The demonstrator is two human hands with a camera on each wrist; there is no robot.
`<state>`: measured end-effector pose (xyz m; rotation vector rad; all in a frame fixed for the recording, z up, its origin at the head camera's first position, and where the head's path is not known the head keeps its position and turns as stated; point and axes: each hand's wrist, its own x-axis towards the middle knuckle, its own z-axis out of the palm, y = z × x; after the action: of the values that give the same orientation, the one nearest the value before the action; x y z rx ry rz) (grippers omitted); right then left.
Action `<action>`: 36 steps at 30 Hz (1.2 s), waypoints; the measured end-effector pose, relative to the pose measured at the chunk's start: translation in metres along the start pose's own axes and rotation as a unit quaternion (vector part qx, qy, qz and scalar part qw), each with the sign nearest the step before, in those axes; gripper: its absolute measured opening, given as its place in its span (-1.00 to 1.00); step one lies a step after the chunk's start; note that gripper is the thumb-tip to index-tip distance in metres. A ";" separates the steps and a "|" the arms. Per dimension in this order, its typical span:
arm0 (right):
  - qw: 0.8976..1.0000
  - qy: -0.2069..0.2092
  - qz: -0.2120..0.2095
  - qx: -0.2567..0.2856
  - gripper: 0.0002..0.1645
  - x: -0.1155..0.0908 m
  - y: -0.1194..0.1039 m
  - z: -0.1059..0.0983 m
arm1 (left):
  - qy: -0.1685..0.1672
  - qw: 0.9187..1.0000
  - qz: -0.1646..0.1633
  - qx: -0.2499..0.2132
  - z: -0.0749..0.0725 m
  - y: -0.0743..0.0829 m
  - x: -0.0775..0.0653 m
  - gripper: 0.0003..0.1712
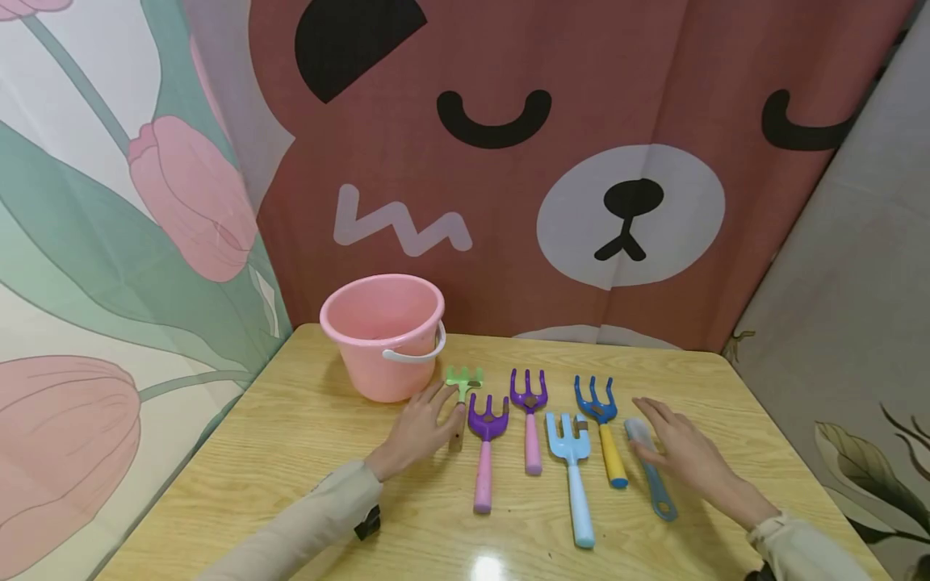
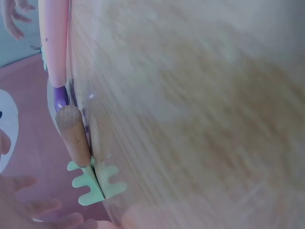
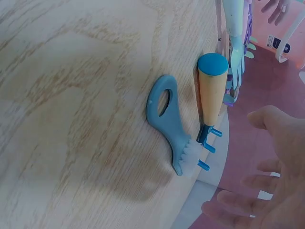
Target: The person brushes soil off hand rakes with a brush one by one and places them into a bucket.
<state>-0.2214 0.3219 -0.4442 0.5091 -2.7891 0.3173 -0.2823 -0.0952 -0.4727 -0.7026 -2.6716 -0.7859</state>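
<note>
My left hand [image 1: 417,428] hovers with spread fingers beside a small green rake [image 1: 465,379] with a wooden handle [image 2: 74,136]. Its fingers overlap part of that handle in the head view. To its right lie two purple forks [image 1: 487,424] [image 1: 529,394] with pink handles, a light blue fork [image 1: 570,444] and a dark blue fork [image 1: 597,403] with a yellow handle. At the row's right end, a blue-grey brush [image 3: 167,114] with white bristles [image 3: 190,155] lies on the table. Above and beside it my right hand [image 1: 683,452] is held with loosely extended fingers, gripping nothing.
Behind my left hand a pink bucket [image 1: 385,371] stands at the table's back left, its white handle [image 1: 417,353] hanging down in front. The wooden table [image 1: 291,452] backs onto a curtain [image 1: 494,210] printed with a bear, with a flowered cloth [image 1: 145,323] at the left.
</note>
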 end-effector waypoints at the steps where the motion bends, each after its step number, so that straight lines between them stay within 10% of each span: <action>1: 1.000 -0.002 0.001 0.000 -0.15 0.000 0.000 0.000 | -0.001 1.000 -0.004 -0.001 0.000 0.000 0.000 -0.37; 36: 0.998 -0.051 0.026 -0.012 -0.15 -0.006 0.003 0.008 | 0.011 0.992 -0.093 -0.083 0.004 -0.005 0.004 -0.46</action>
<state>-0.2187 0.3241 -0.4538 0.4595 -2.9046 0.2776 -0.2885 -0.0956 -0.4766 -0.4830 -2.7024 -1.0683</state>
